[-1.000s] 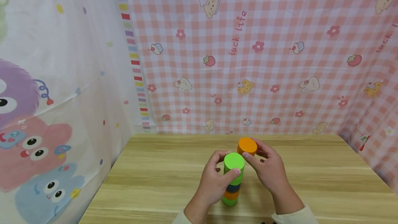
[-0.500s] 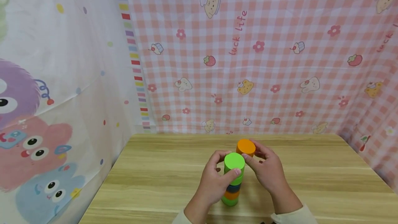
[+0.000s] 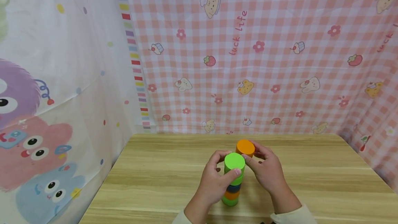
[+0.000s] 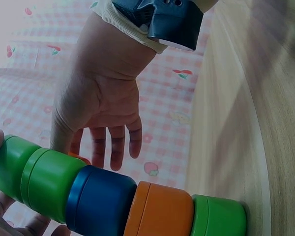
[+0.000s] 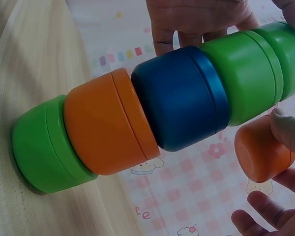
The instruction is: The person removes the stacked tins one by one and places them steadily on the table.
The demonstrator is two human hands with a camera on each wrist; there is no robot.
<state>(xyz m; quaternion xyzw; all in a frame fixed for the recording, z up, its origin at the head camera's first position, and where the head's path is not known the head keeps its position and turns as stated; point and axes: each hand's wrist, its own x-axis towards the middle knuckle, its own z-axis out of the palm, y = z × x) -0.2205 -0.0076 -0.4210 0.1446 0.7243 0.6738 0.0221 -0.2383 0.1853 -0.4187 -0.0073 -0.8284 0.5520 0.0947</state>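
Note:
A stack of small rounded jars stands on the table, with a bottom green jar (image 3: pixel 230 201), an orange jar (image 5: pixel 110 123), a dark blue jar (image 5: pixel 182 98) and two green jars on top. My left hand (image 3: pixel 214 179) grips the upper green jars (image 3: pixel 234 163), thumb in front and fingers behind. In my right hand (image 3: pixel 268 170) is another orange jar (image 3: pixel 245 147), pinched between thumb and fingers beside the top of the stack, off the table. The right wrist view shows this orange jar (image 5: pixel 263 147) hanging beside the upper green jars. Its far side is covered by the fingers.
The wooden table (image 3: pixel 149 175) spreads out on both sides of the stack. A pink checked cloth (image 3: pixel 192 61) hangs behind it, and a white cloth with cartoon figures (image 3: pixel 93 54) hangs on the left.
My right hand has moved slightly left and down with the orange jar, closer to the stack's top. The left hand and the stack have stayed in place.

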